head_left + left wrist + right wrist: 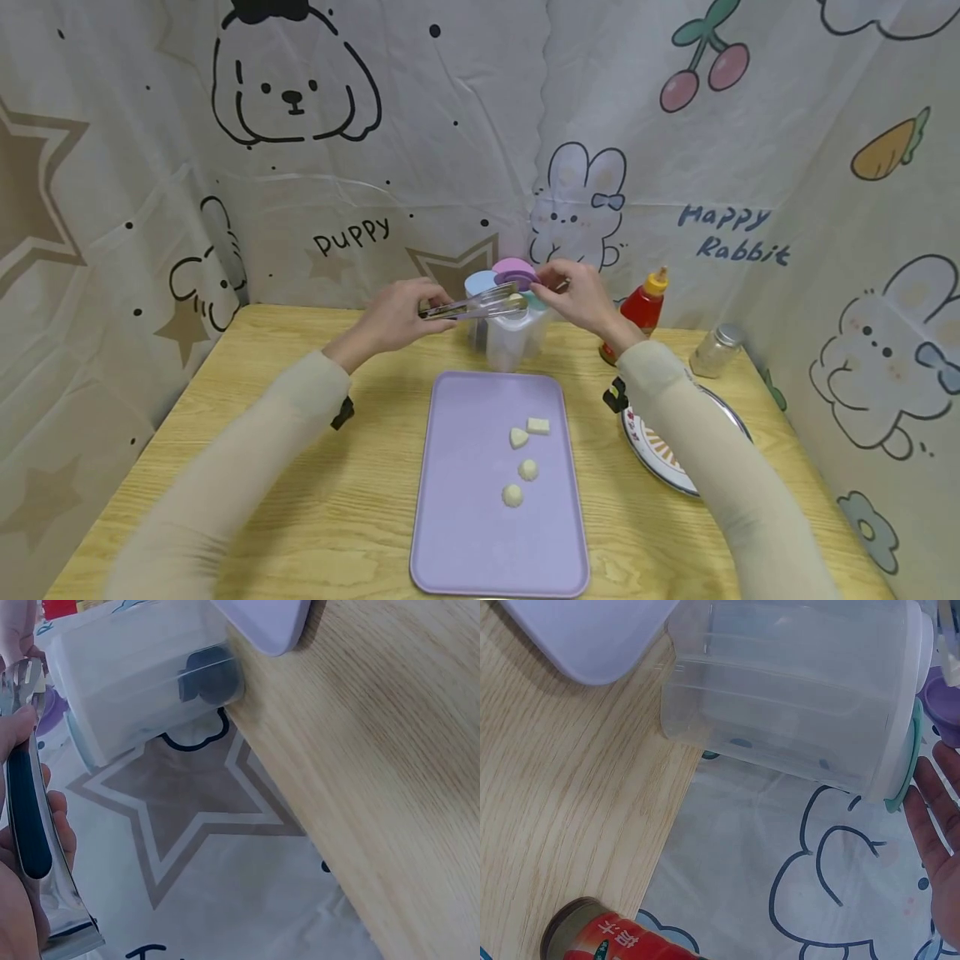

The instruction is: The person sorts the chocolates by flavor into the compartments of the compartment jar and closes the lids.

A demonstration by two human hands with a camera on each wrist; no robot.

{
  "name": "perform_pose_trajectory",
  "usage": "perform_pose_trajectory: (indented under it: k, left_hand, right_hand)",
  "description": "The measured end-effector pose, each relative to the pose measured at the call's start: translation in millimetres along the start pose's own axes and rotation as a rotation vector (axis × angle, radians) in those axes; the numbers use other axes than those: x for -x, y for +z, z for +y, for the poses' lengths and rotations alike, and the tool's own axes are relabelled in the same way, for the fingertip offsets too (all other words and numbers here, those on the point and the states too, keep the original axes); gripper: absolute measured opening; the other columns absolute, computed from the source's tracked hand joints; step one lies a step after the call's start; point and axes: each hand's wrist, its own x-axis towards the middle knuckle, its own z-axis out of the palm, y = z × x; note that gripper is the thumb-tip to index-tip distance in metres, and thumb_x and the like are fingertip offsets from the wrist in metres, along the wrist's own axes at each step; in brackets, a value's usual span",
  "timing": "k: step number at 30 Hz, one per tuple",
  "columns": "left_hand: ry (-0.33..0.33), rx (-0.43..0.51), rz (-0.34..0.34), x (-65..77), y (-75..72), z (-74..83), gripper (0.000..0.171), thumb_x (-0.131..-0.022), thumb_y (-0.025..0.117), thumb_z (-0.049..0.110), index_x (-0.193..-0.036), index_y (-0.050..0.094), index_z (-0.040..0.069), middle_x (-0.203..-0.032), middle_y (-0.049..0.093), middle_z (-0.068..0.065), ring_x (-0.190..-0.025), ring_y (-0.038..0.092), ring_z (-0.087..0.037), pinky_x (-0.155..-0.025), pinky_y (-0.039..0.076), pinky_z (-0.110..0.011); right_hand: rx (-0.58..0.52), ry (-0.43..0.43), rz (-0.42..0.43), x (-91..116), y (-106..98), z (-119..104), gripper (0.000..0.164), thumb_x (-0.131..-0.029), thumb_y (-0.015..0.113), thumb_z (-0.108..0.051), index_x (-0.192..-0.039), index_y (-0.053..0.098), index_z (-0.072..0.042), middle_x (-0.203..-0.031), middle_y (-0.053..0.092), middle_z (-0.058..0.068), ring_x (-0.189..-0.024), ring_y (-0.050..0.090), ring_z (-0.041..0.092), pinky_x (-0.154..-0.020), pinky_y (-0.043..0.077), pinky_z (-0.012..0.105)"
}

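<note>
My left hand (397, 317) grips a pair of metal tongs (472, 305), whose tips reach over a clear plastic storage canister (506, 340). Between the tips sits a small pale piece (516, 298). The canister has blue, purple and green lids, and the purple lid (514, 272) is raised. Thumb and forefinger of my right hand (576, 292) pinch that lid at its edge. In the right wrist view the other fingers extend beside the green lid (906, 761). A dark object (211, 675) shows inside the canister in the left wrist view.
A lilac tray (465, 533) carries several pale pieces, among them a round one (512, 496) and a rectangular one (537, 426). To the right stand a red sauce bottle (642, 308), a glass shaker (716, 352) and a patterned plate (656, 458), partly under my right sleeve.
</note>
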Motion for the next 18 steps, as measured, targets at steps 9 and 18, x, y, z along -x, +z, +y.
perform_pose_trajectory:
  k: [9,18]
  left_hand:
    - [-0.042,0.011,-0.006,-3.0,4.6,-1.3,0.024,-0.091,0.085,0.029,-0.107,0.077,0.012,-0.097,0.072,-0.004,-0.082,0.059,-0.019,-0.073,0.043,-0.032]
    - [-0.054,-0.011,-0.032,-1.0,2.7,-2.9,0.037,-0.089,0.085,0.039,-0.114,0.077,0.012,-0.098,0.070,-0.004,-0.083,0.057,-0.019,-0.075,0.043,-0.033]
  right_hand:
    - [-0.001,0.003,-0.005,0.4,-0.2,0.7,0.017,-0.099,0.074,-0.014,-0.111,0.075,-0.003,-0.102,0.077,0.015,-0.090,0.070,0.026,-0.086,0.063,0.044]
    - [-0.014,0.006,-0.002,0.3,0.0,0.7,0.016,-0.099,0.074,-0.014,-0.111,0.075,-0.003,-0.102,0.077,0.014,-0.089,0.070,0.026,-0.086,0.062,0.044]
